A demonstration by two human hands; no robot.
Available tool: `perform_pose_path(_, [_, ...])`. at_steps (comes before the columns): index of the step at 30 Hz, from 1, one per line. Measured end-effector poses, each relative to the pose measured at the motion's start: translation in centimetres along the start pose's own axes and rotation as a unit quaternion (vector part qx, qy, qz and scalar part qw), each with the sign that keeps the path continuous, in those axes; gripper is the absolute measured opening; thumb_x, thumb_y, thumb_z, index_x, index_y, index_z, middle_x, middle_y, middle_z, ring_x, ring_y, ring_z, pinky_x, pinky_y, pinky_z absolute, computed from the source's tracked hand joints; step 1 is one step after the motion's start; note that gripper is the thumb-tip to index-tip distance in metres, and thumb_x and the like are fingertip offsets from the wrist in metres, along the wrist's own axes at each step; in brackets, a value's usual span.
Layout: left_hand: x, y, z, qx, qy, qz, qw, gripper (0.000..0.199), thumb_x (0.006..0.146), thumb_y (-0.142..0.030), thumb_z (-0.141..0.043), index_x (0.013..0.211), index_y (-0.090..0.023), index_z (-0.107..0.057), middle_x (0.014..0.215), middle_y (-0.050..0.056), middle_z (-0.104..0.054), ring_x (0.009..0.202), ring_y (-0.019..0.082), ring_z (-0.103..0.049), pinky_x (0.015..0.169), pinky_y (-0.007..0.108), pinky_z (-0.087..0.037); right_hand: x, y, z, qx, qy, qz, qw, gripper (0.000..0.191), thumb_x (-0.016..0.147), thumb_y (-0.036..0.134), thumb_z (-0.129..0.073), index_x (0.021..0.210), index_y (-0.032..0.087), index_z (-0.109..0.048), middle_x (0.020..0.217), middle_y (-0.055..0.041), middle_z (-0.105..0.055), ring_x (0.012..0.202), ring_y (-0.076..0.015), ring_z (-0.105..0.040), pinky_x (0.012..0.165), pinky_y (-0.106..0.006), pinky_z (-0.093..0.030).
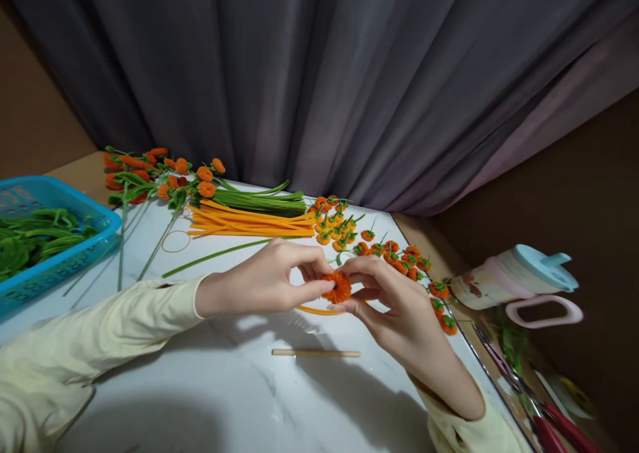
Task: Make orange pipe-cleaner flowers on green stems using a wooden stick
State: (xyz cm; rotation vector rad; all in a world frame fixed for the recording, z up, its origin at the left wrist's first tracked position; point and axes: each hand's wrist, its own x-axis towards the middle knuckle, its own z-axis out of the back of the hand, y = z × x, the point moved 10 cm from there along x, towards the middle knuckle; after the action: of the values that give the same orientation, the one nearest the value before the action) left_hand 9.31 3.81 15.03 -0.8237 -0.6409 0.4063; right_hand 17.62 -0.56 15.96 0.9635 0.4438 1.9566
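An orange pipe-cleaner pumpkin is held up over the middle of the white table, pinched from both sides. My left hand grips its left edge between thumb and fingers. From the right, my right hand closes thumb and fingertips on the same piece. Just below lies a thin wooden stick on the tabletop. Behind my hands are a bundle of yellow-orange pipe cleaners, a bundle of green ones and a single green pipe cleaner.
Small finished pumpkins cluster behind and right of my hands. Orange flowers on green stems lie back left. A blue basket of green pieces stands at left. At right are a lidded cup and red-handled pliers. A curtain hangs behind.
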Motion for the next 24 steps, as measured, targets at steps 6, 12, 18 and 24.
perform_pose_path(6, [-0.1, -1.0, 0.0, 0.032, 0.013, -0.045, 0.998, 0.007, 0.083, -0.015, -0.058, 0.083, -0.012, -0.064, 0.078, 0.001, -0.069, 0.068, 0.009, -0.06, 0.063, 0.017, -0.043, -0.1, 0.9, 0.4, 0.007, -0.032, 0.038, 0.999, 0.016, 0.085, 0.007, -0.056, 0.095, 0.019, -0.057, 0.087, -0.0062, -0.061, 0.084, -0.0162, -0.062, 0.063, -0.023, -0.059])
perform_pose_path(12, [-0.1, -0.5, 0.1, 0.039, -0.004, -0.029, 0.999, 0.011, 0.085, -0.019, -0.057, 0.078, -0.013, -0.064, 0.077, 0.001, -0.068, 0.069, 0.01, -0.06, 0.064, 0.018, -0.043, -0.1, 1.3, 0.8, -0.043, -0.067, 0.072, 0.994, 0.014, 0.084, 0.006, -0.054, 0.078, 0.019, -0.056, 0.082, -0.0062, -0.062, 0.073, -0.0154, -0.062, 0.06, -0.024, -0.056])
perform_pose_path(18, [0.2, 1.1, 0.2, -0.034, -0.007, 0.053, 0.998, 0.01, 0.084, -0.023, -0.058, 0.088, -0.015, -0.063, 0.083, 0.001, -0.069, 0.073, 0.011, -0.063, 0.067, 0.019, -0.047, 0.0, -0.1, 0.4, -0.03, -0.038, 0.026, 0.999, 0.029, 0.086, 0.013, -0.057, 0.114, 0.022, -0.052, 0.097, -0.0062, -0.064, 0.079, -0.0149, -0.067, 0.069, -0.024, -0.061])
perform_pose_path(24, [0.1, 0.7, 0.4, -0.033, -0.032, 0.033, 0.998, 0.012, 0.083, -0.021, -0.06, 0.092, -0.016, -0.054, 0.082, 0.0, -0.067, 0.074, 0.011, -0.063, 0.066, 0.02, -0.049, -0.1, 0.4, 0.0, -0.072, -0.021, 0.063, 0.995, 0.029, 0.087, 0.006, -0.049, 0.111, 0.021, -0.056, 0.094, -0.0061, -0.066, 0.078, -0.0144, -0.066, 0.067, -0.023, -0.06])
